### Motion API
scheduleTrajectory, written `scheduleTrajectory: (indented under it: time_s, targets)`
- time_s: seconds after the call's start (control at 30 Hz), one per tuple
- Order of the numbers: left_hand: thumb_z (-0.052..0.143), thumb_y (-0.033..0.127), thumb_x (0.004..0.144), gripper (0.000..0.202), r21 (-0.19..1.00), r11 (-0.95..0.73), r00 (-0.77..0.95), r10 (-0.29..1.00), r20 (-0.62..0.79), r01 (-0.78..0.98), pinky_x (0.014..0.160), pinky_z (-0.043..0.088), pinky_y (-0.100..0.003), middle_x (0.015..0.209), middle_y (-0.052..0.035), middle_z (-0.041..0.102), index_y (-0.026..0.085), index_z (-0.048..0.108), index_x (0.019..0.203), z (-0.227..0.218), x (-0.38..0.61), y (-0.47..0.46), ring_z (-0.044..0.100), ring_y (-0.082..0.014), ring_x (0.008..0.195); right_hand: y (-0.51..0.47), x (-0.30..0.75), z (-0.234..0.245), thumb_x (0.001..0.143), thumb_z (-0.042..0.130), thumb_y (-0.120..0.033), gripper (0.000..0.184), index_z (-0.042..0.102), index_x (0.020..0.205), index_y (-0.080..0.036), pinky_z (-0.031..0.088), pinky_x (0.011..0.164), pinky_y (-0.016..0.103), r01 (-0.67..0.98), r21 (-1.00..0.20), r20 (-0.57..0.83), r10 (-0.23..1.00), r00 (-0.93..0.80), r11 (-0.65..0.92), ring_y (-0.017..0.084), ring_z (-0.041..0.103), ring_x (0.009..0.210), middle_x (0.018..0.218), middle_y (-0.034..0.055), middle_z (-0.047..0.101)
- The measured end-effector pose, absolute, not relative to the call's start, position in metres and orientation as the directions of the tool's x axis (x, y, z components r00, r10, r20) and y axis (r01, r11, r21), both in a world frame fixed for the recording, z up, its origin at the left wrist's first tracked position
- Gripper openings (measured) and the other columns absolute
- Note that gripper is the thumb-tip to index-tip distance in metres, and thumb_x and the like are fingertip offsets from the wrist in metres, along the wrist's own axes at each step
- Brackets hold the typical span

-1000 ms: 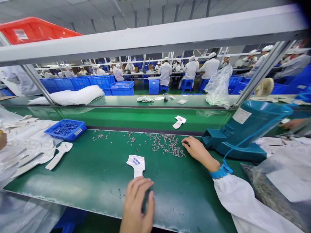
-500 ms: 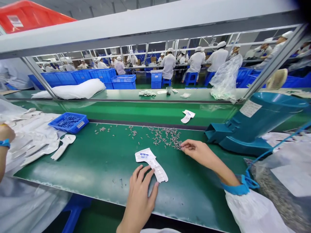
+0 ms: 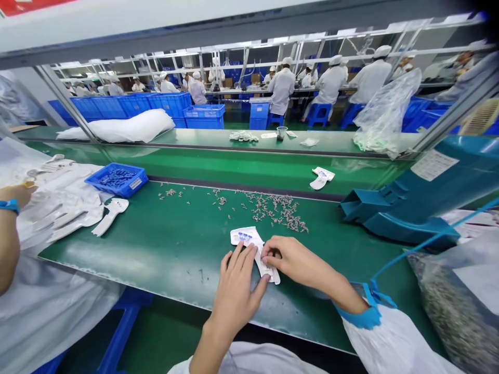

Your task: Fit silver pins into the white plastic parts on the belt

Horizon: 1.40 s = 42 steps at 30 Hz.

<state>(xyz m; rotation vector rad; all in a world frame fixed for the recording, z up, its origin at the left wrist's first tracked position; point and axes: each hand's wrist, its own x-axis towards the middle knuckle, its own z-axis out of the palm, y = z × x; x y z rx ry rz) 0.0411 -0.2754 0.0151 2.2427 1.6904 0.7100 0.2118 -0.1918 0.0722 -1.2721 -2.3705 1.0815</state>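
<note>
Grip: your right hand (image 3: 292, 259) is closed on the stem of the white packet (image 3: 244, 238), with its fingers (image 3: 270, 250) curled down onto the strip. Your left hand (image 3: 237, 288) lies across the same stem, fingers spread and thumb alongside it; I cannot tell whether it is clamping or only pressing.

The packet lies on the green workbench (image 3: 156, 254), its wide head with blue printing showing above your hands and its stem running down beneath them. Just beyond it, loose small metal parts (image 3: 273, 210) are scattered across the bench, near the packet but not touching it.

Farther left are a single white spatula-shaped packet (image 3: 111, 215), a blue plastic tray (image 3: 117, 179) holding small blue parts, and a heap of white packets (image 3: 58, 208). A co-worker's hand (image 3: 17, 195) with a blue cuff reaches over that heap. To your right stands a teal plastic chute (image 3: 390, 208), with a clear bag of metal parts (image 3: 452, 311) below it.
</note>
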Motion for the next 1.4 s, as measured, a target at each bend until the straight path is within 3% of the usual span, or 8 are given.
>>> scheduleTrajectory:
  time_s: [0.5, 0.63, 0.73, 0.83, 0.97, 1.1, 1.2, 1.4]
  targets:
    - [0.053, 0.038, 0.097, 0.054, 0.492, -0.288, 0.207, 0.955, 0.214, 0.822, 0.115, 0.03, -0.05, 0.15, -0.0064, 0.049, 0.024, 0.034, 0.146, 0.017, 0.041, -0.276, 0.032, -0.0273, 0.146, -0.18, 0.204, 0.072, 0.086, 0.06, -0.02, 0.008, 0.064, 0.08, -0.022, 0.035, 0.064, 0.025, 0.732, -0.578, -0.24, 0.782, -0.576, 0.362, 0.018, 0.062, 0.077, 0.084, 0.0006, 0.07]
    - [0.055, 0.037, 0.096, 0.053, 0.49, -0.29, 0.206, 0.954, 0.219, 0.822, 0.114, 0.031, -0.051, 0.149, -0.0071, 0.05, 0.024, 0.036, 0.145, 0.017, 0.04, -0.275, 0.033, -0.0284, 0.146, -0.18, 0.199, 0.073, 0.084, 0.064, -0.02, 0.012, 0.058, 0.093, -0.023, 0.034, 0.061, 0.026, 0.774, -0.543, -0.263, 0.81, -0.524, 0.325, 0.019, 0.061, 0.075, 0.081, -0.0005, 0.07]
    - [0.055, 0.036, 0.096, 0.053, 0.492, -0.293, 0.207, 0.953, 0.222, 0.82, 0.113, 0.032, -0.052, 0.148, -0.0076, 0.051, 0.024, 0.037, 0.144, 0.018, 0.04, -0.275, 0.033, -0.0293, 0.146, -0.179, 0.202, 0.076, 0.081, 0.066, -0.022, 0.022, 0.054, 0.1, -0.024, 0.035, 0.06, 0.026, 0.748, -0.585, -0.245, 0.811, -0.531, 0.313, 0.019, 0.061, 0.074, 0.078, -0.0015, 0.069]
    - [0.056, 0.035, 0.096, 0.051, 0.495, -0.302, 0.209, 0.949, 0.235, 0.815, 0.112, 0.033, -0.053, 0.147, -0.0084, 0.052, 0.025, 0.039, 0.144, 0.018, 0.039, -0.275, 0.034, -0.03, 0.145, -0.173, 0.222, 0.073, 0.087, 0.058, -0.025, 0.007, 0.06, 0.093, -0.023, 0.041, 0.065, 0.028, 0.696, -0.638, -0.187, 0.81, -0.555, 0.33, 0.02, 0.064, 0.077, 0.086, 0.0015, 0.071]
    - [0.055, 0.035, 0.096, 0.049, 0.493, -0.309, 0.212, 0.947, 0.243, 0.813, 0.113, 0.032, -0.052, 0.146, -0.0081, 0.053, 0.025, 0.04, 0.142, 0.018, 0.039, -0.276, 0.036, -0.0293, 0.144, -0.16, 0.267, 0.053, 0.09, 0.05, -0.026, 0.022, 0.064, 0.105, -0.021, 0.045, 0.075, 0.035, 0.853, -0.466, 0.015, 0.966, -0.258, 0.235, 0.025, 0.066, 0.089, 0.108, 0.0099, 0.068]
    - [0.055, 0.035, 0.097, 0.049, 0.484, -0.308, 0.213, 0.947, 0.242, 0.819, 0.114, 0.031, -0.051, 0.147, -0.0077, 0.052, 0.025, 0.039, 0.143, 0.017, 0.039, -0.276, 0.036, -0.0284, 0.144, -0.151, 0.291, 0.032, 0.09, 0.05, -0.028, 0.022, 0.064, 0.104, -0.019, 0.045, 0.07, 0.036, 0.933, -0.324, 0.054, 0.987, -0.148, 0.158, 0.029, 0.065, 0.091, 0.104, 0.012, 0.067]
    - [0.054, 0.035, 0.097, 0.049, 0.473, -0.311, 0.22, 0.946, 0.24, 0.824, 0.114, 0.03, -0.051, 0.147, -0.0077, 0.051, 0.024, 0.039, 0.143, 0.017, 0.038, -0.276, 0.035, -0.028, 0.144, -0.148, 0.292, 0.027, 0.09, 0.048, -0.023, 0.017, 0.063, 0.098, -0.019, 0.045, 0.069, 0.034, 0.925, -0.348, 0.061, 0.989, -0.136, 0.149, 0.027, 0.066, 0.088, 0.097, 0.01, 0.07]
    - [0.054, 0.035, 0.097, 0.048, 0.477, -0.318, 0.22, 0.943, 0.251, 0.819, 0.113, 0.031, -0.051, 0.146, -0.0085, 0.052, 0.024, 0.04, 0.142, 0.017, 0.038, -0.276, 0.036, -0.0286, 0.144, -0.152, 0.295, 0.031, 0.089, 0.051, -0.027, 0.018, 0.065, 0.1, -0.022, 0.051, 0.077, 0.037, 0.801, -0.579, 0.053, 0.988, -0.144, 0.148, 0.026, 0.069, 0.09, 0.096, 0.0077, 0.075]
